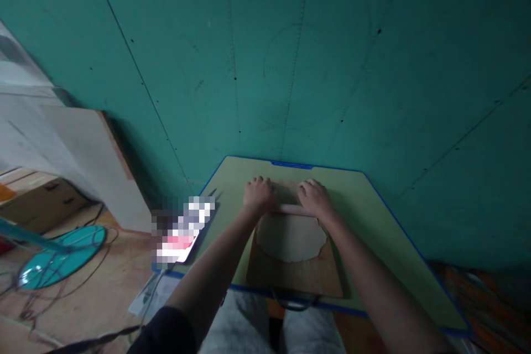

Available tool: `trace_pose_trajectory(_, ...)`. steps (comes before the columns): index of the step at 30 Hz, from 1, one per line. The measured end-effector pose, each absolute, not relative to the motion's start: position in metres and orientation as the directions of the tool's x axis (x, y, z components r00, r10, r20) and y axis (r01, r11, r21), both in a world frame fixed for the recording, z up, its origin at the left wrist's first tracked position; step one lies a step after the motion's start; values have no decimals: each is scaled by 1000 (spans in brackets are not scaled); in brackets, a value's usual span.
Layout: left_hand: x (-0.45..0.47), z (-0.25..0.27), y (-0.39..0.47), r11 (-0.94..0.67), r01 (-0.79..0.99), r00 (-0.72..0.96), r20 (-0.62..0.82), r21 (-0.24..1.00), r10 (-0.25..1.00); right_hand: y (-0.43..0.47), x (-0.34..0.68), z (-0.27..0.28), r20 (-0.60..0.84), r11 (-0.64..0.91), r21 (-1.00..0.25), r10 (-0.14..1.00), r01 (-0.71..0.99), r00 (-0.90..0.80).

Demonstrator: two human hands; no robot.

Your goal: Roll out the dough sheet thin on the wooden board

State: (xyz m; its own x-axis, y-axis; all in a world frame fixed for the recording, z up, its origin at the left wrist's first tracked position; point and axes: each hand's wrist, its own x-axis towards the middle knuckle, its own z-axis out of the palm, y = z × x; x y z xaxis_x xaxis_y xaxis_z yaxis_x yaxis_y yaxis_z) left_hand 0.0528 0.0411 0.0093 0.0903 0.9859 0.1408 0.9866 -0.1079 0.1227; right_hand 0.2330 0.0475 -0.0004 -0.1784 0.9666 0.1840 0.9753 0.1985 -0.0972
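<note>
A pale rolling pin (295, 210) lies crosswise near the far edge of a flat, ragged-edged sheet (292, 239). Whether the sheet is dough or clay I cannot tell. My left hand (260, 194) is closed over the pin's left end, and my right hand (315, 197) over its right end; both hands partly hide those ends. Beneath the sheet is a wooden board (286, 279) with a dark handle at its near edge. The board rests on a yellowish table (373, 243) with a blue rim.
A tablet-like screen (185, 232), blurred out, sits on the table's left edge with a cable below it. Beyond the table stands a green wall (315, 66). On the floor at left are a turquoise round base (62, 257), tangled cables and a leaning pale panel (95, 166).
</note>
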Motion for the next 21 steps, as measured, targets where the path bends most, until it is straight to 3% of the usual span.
trace_pose_trajectory(12, 43, -8, -50, -237, 967, 202, 276, 98, 940, -52, 224, -10, 275, 196, 10, 942, 981, -191)
trace_pose_trajectory(17, 32, -22, -86, -312, 949, 276, 366, 44, 889, -94, 228, -23, 323, 272, -12, 912, 962, -254)
trace_pose_trajectory(21, 32, -24, -91, -309, 951, 283, 358, 17, 890, -99, 231, -23, 272, 299, -43, 922, 953, -276)
